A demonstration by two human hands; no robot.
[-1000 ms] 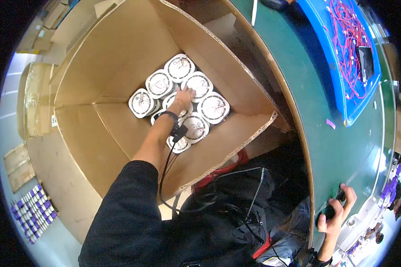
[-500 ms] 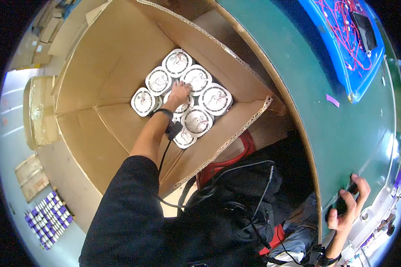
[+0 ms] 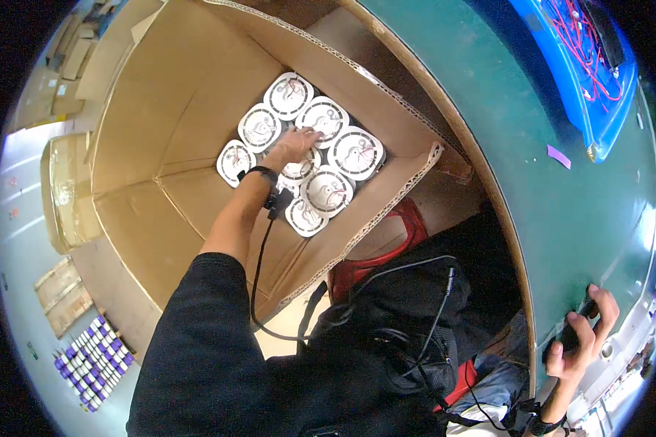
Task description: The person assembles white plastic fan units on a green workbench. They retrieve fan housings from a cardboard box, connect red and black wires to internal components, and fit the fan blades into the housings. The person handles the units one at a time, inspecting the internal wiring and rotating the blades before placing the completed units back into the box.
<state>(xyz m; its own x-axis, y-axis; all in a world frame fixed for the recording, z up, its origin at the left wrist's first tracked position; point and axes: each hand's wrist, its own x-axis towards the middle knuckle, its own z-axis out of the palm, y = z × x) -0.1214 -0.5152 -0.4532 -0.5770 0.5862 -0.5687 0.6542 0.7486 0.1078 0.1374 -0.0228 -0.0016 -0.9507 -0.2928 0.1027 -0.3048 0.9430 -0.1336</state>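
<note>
My left hand (image 3: 293, 146) reaches down into a deep open cardboard box (image 3: 153, 102). Its fingers stretch over a cluster of white round-faced units (image 3: 323, 122) that carry thin wires on their faces. The fingertips lie near the gap between neighbouring units; contact is hard to make out, and no unit is lifted. Part of the unit beneath the palm is hidden. At the lower right, my right hand (image 3: 582, 335) rests on the green tabletop (image 3: 488, 109) near its edge. Its bent fingers stand apart around a dark patch that I cannot make out.
A blue tray (image 3: 579, 95) with red wires sits on the tabletop, with a purple strip (image 3: 559, 156) nearby. A black bag (image 3: 415, 313) lies between box and table. A taped carton (image 3: 73, 193), a wooden pallet (image 3: 64, 295) and stacked purple-and-white pieces (image 3: 95, 363) stand at left.
My left hand has shifted slightly, its fingers now pointing more to the right over the units. My right hand keeps its place at the table edge. The whole view has turned a little.
</note>
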